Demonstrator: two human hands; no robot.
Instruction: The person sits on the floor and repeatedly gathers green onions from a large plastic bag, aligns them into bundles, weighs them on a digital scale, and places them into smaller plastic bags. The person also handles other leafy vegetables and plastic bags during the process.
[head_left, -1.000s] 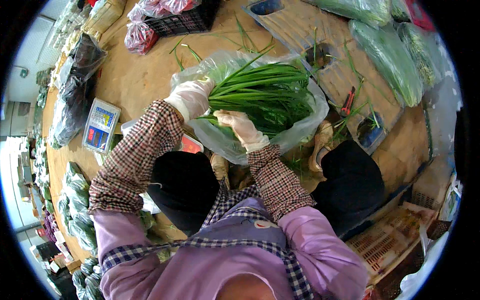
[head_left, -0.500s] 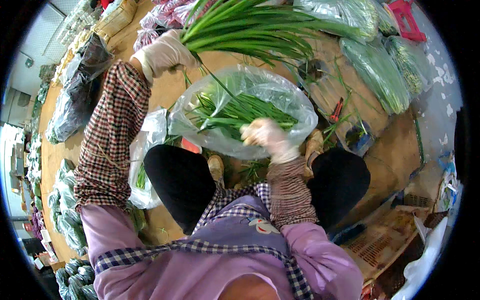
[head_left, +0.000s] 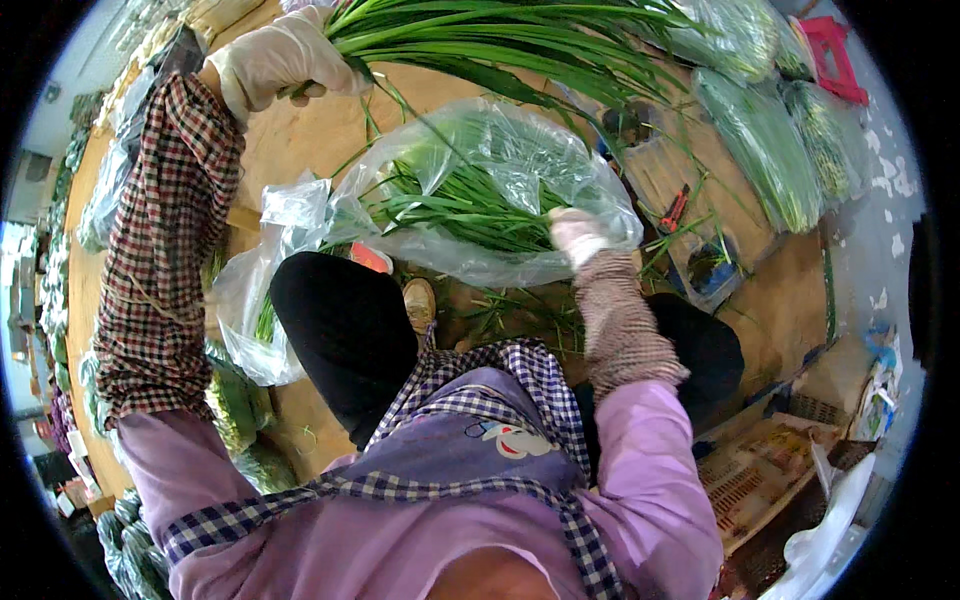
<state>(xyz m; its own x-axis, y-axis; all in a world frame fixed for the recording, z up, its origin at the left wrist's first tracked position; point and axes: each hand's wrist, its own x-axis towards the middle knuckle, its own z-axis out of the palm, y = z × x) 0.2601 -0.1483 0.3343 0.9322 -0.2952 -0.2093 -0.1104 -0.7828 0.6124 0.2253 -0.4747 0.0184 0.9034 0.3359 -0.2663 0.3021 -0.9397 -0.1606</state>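
Observation:
My left hand (head_left: 290, 65), in a white glove, is closed round the base of a large bunch of garlic chives (head_left: 480, 45), held raised at the far side with its long leaves fanning right. Below lies an open clear plastic bag (head_left: 440, 262) with more chives (head_left: 465, 215) inside, between my feet. My right hand (head_left: 580, 237), also gloved, is at the bag's right end, its fingers closed at the leaf tips there; the fingertips are partly hidden. One long leaf hangs from the raised bunch down over the bag.
Filled bags of greens (head_left: 755, 150) lie at the far right near a pink plastic stool (head_left: 832, 60). A red cutter knife (head_left: 675, 208) rests on a board (head_left: 655, 165) among loose leaves. Another clear bag (head_left: 245, 320) lies by my left knee. A crate (head_left: 765, 470) stands at the lower right.
My left hand has shifted left and a little up with the bunch of chives. My right hand has moved right along the leaves to the bag's right end. The view has shifted slightly.

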